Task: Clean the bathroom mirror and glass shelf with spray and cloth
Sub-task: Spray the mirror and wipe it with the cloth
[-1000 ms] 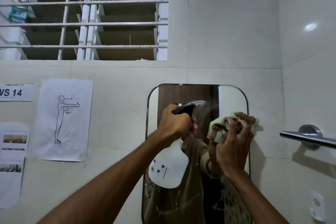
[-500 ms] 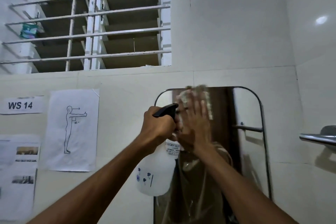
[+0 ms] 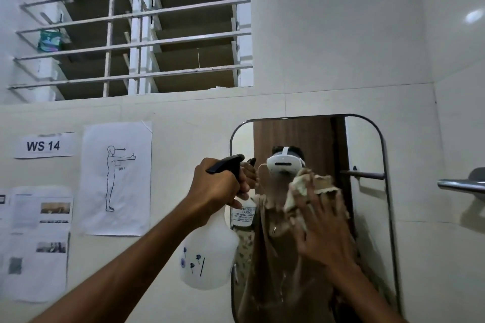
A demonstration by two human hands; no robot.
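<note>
A rounded-corner mirror [image 3: 367, 217] hangs on the tiled wall at right of centre. My left hand [image 3: 220, 183] grips the black trigger of a white spray bottle [image 3: 210, 257], held upright just left of the mirror's edge. My right hand [image 3: 320, 231] presses a beige cloth [image 3: 301, 189] flat against the glass near the mirror's middle; its outline is blurred by motion. Wet streaks show on the lower glass. A person's reflection with a white headset fills the mirror. No glass shelf is in view.
A metal towel bar [image 3: 459, 186] juts from the right wall. Paper sheets, one with a standing-figure drawing [image 3: 115, 178] and a "WS 14" label [image 3: 43, 145], are taped to the left. A barred window [image 3: 131, 29] sits above.
My right hand with the cloth has swept from the mirror's upper left down toward its middle. The spray bottle has stayed by the left edge. The view has tilted slightly.
</note>
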